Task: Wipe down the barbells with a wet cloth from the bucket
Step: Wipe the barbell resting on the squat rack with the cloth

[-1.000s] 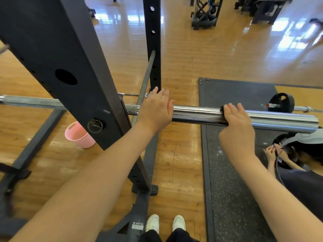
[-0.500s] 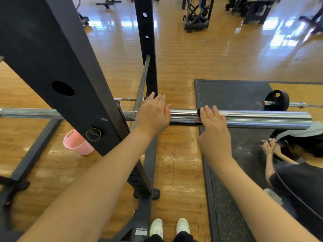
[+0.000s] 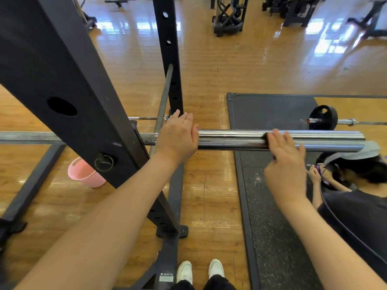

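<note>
**Wiping hand runs back out along the sleeve**

The right hand [image 3: 284, 162] has reversed from half a second ago, sliding toward 3 o'clock along the barbell [image 3: 230, 140], so the wipe looks mid-pass, not finished. Its grip lies flat, fingers straight, pressing a dark cloth [image 3: 265, 139] that peeks out at its 9 o'clock edge. The left hand [image 3: 178, 137] stays draped open over the collar, steadying. The pink bucket [image 3: 83, 174] sits on the floor at 8 o'clock.

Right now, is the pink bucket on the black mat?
No, the pink bucket stands on the wood floor behind the rack upright.
</note>
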Tool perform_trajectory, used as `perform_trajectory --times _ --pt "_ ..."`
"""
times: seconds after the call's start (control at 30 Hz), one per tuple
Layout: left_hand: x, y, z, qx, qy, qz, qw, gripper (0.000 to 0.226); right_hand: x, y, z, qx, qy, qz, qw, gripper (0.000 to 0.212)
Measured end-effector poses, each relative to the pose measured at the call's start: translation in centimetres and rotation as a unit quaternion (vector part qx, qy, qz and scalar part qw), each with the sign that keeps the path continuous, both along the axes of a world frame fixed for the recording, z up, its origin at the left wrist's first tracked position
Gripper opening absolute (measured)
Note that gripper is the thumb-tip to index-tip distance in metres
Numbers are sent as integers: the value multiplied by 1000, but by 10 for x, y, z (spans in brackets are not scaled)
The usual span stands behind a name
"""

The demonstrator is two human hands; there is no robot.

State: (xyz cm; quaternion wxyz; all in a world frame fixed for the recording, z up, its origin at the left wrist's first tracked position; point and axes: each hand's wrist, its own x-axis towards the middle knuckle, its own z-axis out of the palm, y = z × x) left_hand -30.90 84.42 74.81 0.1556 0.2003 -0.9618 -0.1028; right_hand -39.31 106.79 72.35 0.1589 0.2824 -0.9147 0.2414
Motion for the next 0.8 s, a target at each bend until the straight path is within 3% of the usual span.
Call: perform_trajectory --times 0.13,0.33,0.4,0.53,0.6,0.73,0.8 --pt "-2 -1 7 26 -23 -4 999 48 -9 -9 6 -2 -16 -58 998 62" --pt "-18 -12 22 56 -148 -13 987 35 23 -45 -9 3 46 62 997 62" --pt "-14 -11 22 55 -119 -7 991 34 12 -30 -10 0 53 60 997 60" --pt "7 -2 5 -64 80 -40 994 46 -6 -4 -9 -40 6 -30 999 64" --pt "8 0 -6 -84 72 -53 993 49 4 -20 -9 -54 4 -43 998 64" --pt "2 0 -12 -80 35 -47 995 50 24 -45 -16 -41 45 55 997 58" --pt "0 -2 -7 -83 17 -55 995 51 14 -33 -18 -36 53 49 997 54"
